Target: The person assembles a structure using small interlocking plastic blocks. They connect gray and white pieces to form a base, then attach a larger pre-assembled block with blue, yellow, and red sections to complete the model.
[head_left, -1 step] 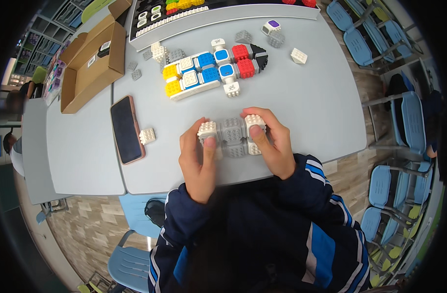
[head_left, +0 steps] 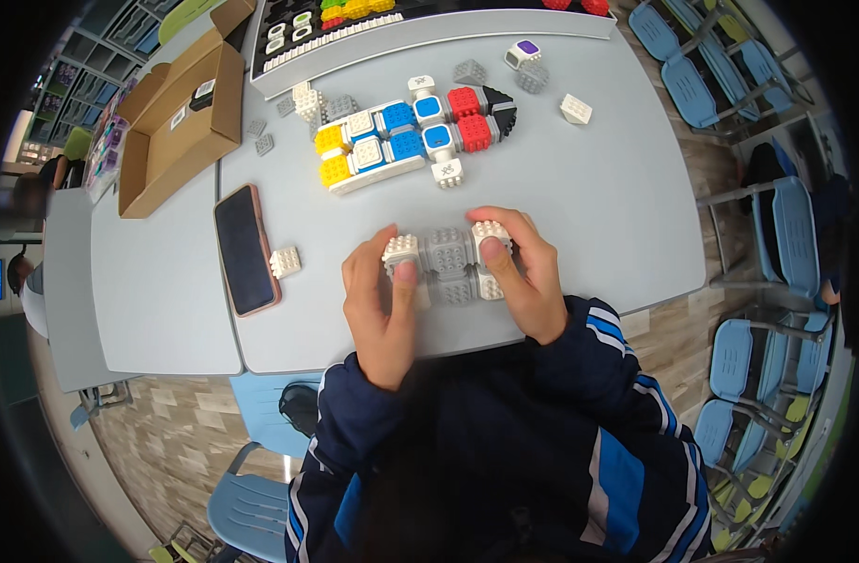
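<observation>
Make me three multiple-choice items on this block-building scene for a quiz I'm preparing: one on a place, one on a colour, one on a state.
1. Where does the phone lie?
A. left of both hands
B. inside the cardboard box
C. on a chair

2. Which colour are the studded blocks at the ends of the block cluster?
A. red
B. white
C. yellow

3. How is the cluster held?
A. by the left hand alone
B. untouched
C. by both, left and right hand

Answers: A, it rests on the table; B, white ends flank grey middle blocks; C, both thumbs press it.
</observation>
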The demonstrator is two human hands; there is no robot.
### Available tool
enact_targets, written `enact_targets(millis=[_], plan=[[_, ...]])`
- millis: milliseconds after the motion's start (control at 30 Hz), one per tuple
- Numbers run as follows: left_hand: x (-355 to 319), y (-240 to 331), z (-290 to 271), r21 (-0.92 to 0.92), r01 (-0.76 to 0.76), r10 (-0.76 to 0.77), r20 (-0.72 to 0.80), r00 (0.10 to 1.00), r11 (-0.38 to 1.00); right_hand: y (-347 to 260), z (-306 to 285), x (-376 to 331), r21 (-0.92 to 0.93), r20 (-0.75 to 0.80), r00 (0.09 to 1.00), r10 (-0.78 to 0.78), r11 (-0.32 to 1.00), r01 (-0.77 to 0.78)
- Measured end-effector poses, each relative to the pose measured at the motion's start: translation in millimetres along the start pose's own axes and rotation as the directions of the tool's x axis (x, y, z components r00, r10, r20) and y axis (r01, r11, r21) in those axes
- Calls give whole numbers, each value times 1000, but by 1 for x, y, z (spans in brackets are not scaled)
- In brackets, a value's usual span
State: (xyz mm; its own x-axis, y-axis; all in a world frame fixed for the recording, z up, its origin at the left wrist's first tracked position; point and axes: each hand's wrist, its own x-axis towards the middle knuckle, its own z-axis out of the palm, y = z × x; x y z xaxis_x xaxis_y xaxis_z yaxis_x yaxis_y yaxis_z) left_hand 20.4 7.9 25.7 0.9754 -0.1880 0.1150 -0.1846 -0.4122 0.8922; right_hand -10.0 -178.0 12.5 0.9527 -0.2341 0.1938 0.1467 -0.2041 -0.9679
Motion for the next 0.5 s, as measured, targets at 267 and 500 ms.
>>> enact_targets(millis=[267, 500], plan=[[21, -13, -27, 271, -121, 110, 52, 993, 955, 14, 4, 9, -400, 61, 994, -95, 910, 111], [122, 3, -102, 533, -148, 174, 1, 985, 833, 10, -2, 10, -276, -7, 998, -67, 959, 62]])
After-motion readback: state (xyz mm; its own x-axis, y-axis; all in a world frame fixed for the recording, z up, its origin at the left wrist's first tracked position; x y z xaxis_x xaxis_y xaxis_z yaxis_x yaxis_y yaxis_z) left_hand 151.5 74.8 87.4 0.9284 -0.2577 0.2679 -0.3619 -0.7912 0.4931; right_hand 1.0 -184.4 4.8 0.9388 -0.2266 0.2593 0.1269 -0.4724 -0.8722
